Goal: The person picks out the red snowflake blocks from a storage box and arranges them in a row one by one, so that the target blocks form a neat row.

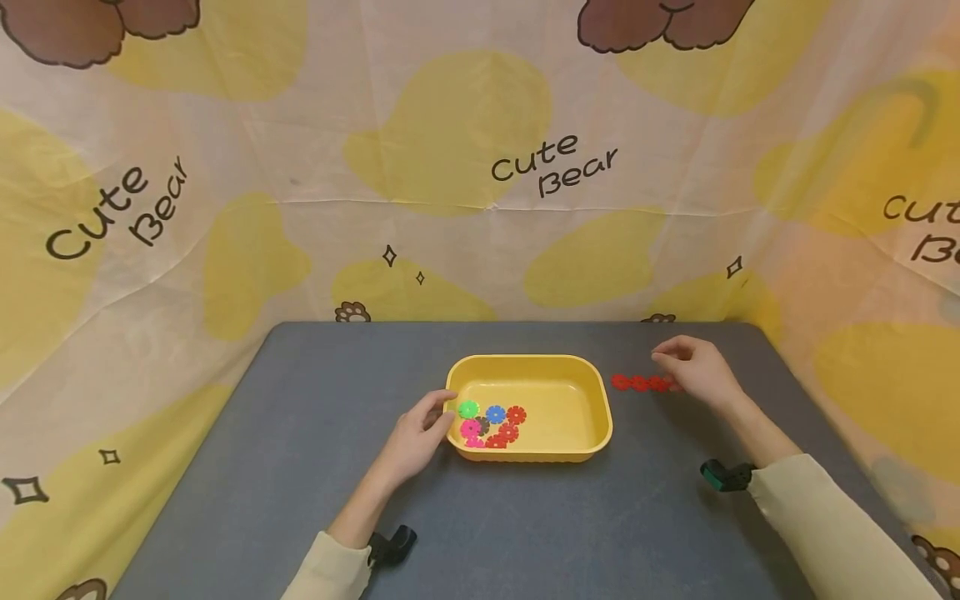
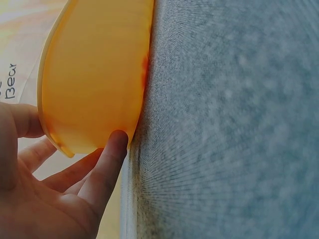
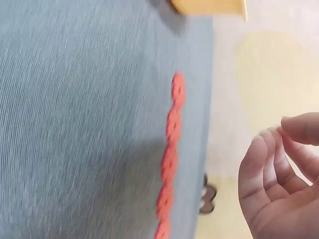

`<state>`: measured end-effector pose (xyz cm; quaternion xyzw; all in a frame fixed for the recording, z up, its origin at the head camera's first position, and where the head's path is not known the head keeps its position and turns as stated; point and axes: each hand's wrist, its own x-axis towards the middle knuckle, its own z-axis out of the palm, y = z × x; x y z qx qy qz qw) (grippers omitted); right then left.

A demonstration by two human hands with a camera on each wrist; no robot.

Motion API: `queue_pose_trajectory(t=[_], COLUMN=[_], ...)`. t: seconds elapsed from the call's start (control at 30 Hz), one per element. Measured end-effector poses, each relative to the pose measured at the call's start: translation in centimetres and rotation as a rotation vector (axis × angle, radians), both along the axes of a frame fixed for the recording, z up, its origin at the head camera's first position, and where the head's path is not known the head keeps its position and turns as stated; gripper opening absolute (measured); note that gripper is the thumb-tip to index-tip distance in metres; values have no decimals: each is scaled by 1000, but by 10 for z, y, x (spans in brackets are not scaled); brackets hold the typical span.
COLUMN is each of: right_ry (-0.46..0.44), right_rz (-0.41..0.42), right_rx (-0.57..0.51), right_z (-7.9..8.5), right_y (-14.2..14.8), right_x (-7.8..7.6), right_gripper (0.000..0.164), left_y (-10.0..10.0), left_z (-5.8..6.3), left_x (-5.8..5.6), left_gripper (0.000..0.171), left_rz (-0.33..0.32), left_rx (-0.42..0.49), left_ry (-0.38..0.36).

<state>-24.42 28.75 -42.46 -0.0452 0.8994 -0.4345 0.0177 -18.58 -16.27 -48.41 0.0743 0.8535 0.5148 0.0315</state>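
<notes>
A yellow plastic tray [image 1: 555,457] stands on the table, with several notched plastic discs in its left part: a green disc [image 1: 468,409], a blue disc [image 1: 495,414], pink, dark and red ones. My left hand [image 1: 412,440] touches the tray's left end; in the left wrist view its fingers [image 2: 102,177] lie against the outer wall and the thumb meets the rim. A row of joined red discs [image 1: 638,383] lies right of the tray. Above its right end hovers my right hand [image 1: 701,372], fingers loosely bent, thumb close to the fingertips, nothing visible between them.
The dark grey table [image 1: 495,525] ends at a patterned fabric backdrop [image 1: 465,167] behind and at both sides. Black wrist devices sit on both wrists, the left device [image 1: 393,545] and the right device [image 1: 726,476].
</notes>
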Motion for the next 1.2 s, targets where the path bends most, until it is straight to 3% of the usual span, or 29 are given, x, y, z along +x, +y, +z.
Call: queue_pose_trajectory(t=[0.57, 1.0, 1.2], right_ry=[62, 80, 90], right_rz=[137, 247, 296], right_rx=[-16, -43, -3], right_z=[16, 11, 3], right_y=[-71, -114, -133], right_x=[11, 13, 12], right_gripper=[24, 19, 22], left_y=[2, 0, 0], left_z=[0, -1, -1], left_x=[1, 0, 0], left_gripper=[38, 39, 37], left_rz=[1, -1, 7], left_rx=[-6, -2, -7], left_ry=[-4, -5, -8])
